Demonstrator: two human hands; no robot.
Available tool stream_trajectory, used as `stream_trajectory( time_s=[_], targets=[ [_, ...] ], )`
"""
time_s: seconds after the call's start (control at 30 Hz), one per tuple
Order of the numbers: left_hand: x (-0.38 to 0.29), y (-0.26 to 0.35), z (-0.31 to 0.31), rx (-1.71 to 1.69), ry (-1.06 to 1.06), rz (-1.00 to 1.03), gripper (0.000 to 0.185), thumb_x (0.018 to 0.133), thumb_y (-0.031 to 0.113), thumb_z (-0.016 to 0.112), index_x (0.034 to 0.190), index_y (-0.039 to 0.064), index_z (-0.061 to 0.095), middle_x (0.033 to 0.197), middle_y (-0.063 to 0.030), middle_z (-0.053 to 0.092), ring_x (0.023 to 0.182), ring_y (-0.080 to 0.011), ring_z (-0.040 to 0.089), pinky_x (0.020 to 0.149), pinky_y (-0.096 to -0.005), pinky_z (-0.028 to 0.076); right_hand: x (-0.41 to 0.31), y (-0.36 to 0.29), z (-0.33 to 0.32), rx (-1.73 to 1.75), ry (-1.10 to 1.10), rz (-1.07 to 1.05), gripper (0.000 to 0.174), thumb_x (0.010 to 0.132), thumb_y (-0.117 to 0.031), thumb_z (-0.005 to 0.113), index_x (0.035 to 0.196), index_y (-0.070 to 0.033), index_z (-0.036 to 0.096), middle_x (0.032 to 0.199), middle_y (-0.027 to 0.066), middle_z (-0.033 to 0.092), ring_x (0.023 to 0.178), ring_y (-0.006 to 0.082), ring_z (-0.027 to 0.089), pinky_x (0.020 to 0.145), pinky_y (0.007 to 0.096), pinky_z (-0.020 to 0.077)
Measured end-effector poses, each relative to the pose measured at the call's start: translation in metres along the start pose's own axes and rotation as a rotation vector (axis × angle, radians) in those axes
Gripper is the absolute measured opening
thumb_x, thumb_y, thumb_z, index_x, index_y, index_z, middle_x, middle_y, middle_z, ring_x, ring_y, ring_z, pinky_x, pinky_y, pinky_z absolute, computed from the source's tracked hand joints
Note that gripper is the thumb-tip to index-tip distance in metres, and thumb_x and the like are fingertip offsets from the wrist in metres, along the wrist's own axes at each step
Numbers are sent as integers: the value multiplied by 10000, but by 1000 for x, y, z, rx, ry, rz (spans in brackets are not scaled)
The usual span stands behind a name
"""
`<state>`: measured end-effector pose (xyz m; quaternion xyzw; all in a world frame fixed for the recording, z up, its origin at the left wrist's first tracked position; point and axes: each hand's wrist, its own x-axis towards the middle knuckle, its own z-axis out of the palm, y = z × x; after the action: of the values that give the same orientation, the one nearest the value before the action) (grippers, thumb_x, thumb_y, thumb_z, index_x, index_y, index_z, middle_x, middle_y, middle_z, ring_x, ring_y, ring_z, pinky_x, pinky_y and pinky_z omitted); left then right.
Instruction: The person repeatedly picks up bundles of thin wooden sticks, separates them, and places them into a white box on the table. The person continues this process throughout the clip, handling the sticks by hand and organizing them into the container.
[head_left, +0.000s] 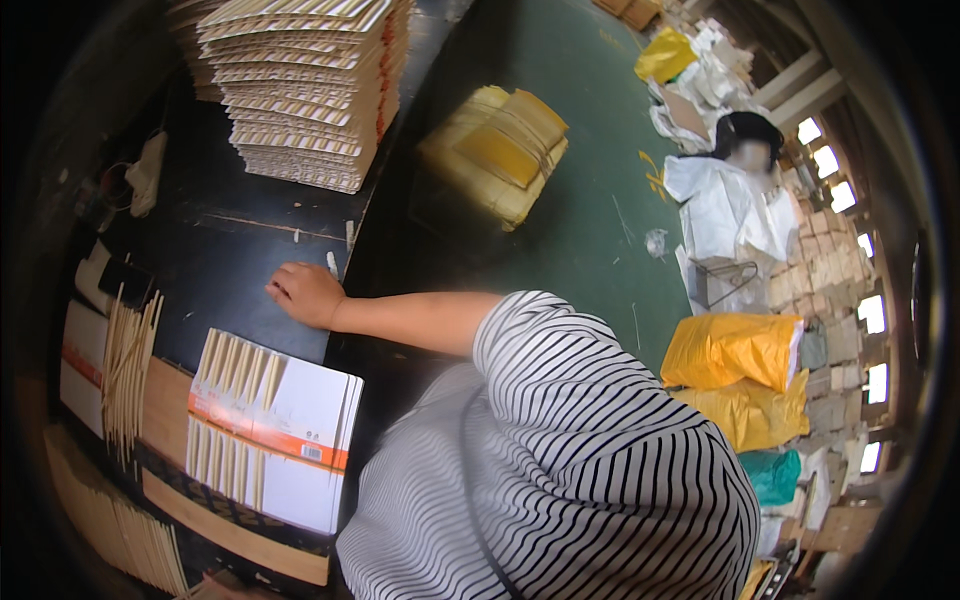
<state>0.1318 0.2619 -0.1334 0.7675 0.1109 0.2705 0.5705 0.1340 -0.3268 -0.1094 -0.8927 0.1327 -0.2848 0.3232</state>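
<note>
My right hand (306, 292) rests on the dark tabletop (247, 259), fingers curled and palm hidden; whether it holds anything cannot be told. Below it in the picture lies a small pile of white and orange printed cards (307, 405), with two rows of pale wooden sticks (240, 367) on the top one. A bundle of loose thin wooden sticks (131, 367) lies left of this pile, partly over another printed card (81, 367). More sticks (135, 540) stand in a row at lower left. My left hand is out of view.
A tall stack of cards with sticks (300, 97) stands at the table's far end. A tied yellow bundle (510, 150) lies on the green floor (592, 247). Yellow sacks (731, 349) and a person in white (731, 195) are at right. A dark phone-like object (126, 281) lies near the loose sticks.
</note>
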Motion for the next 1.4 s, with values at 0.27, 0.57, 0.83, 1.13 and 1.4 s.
stream_trajectory(
  time_s=[0.27,0.57,0.83,1.13,1.4],
  targets=[
    [-27,86,45,-124,-73,-89,443,961,264,593,1268,-56,592,1152,-155,653,946,-237,651,839,-328,534,0,1,0,-7,-56,7,220,912,-243,583,852,-43,651,884,128,634,880,331,623,783,438,508],
    [-71,148,62,-530,-366,-545,455,917,274,639,1234,-50,602,1048,-128,665,817,-212,652,731,-311,545,0,13,7,207,39,-18,204,924,-206,566,870,-24,641,889,152,636,860,348,619,775,428,509],
    [-178,203,150,-376,-961,-638,401,813,117,687,1153,-66,577,869,-97,626,644,-167,620,505,-258,502,-14,-30,-31,1026,-446,567,432,1033,-404,472,1033,4,614,865,114,682,771,199,681,688,322,552],
    [-198,237,149,-451,-1212,-794,454,749,-16,681,1175,-90,541,985,-172,634,770,-233,664,533,-335,601,-33,-113,-110,960,-775,469,292,921,-241,700,1071,5,658,940,88,706,819,155,695,693,283,589],
    [-162,226,114,-440,-1080,-835,332,778,20,694,1068,-69,560,854,-126,616,634,-232,657,548,-367,621,-25,-163,-100,951,-854,578,265,950,-203,667,1124,-7,629,1032,109,720,936,174,712,761,272,596]
  ],
)
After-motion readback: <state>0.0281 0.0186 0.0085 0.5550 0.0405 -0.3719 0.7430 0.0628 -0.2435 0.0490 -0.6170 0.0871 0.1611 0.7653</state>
